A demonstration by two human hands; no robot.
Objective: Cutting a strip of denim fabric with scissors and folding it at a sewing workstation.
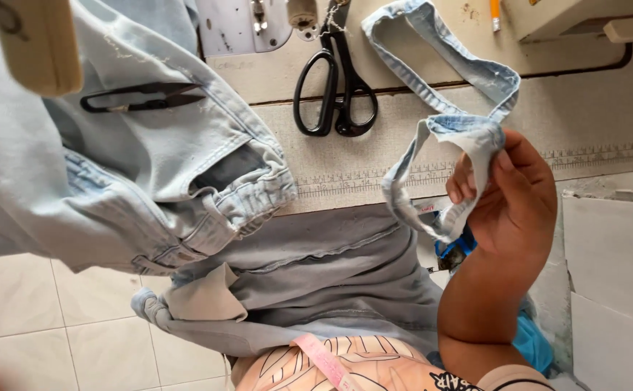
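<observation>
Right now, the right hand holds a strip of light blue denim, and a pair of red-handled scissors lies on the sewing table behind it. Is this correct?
Not quite. The head view shows the scissors have black handles, not red. The rest stands: the right hand holds the strip of light blue denim, and the scissors lie on the sewing table behind it.

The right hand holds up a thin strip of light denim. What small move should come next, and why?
Probably lower the denim strip flat onto the table. The right hand pinches only its folded middle, so both ends hang loose and twisted, one looping toward the black scissors. Laid flat, it seems easier to straighten.
</observation>
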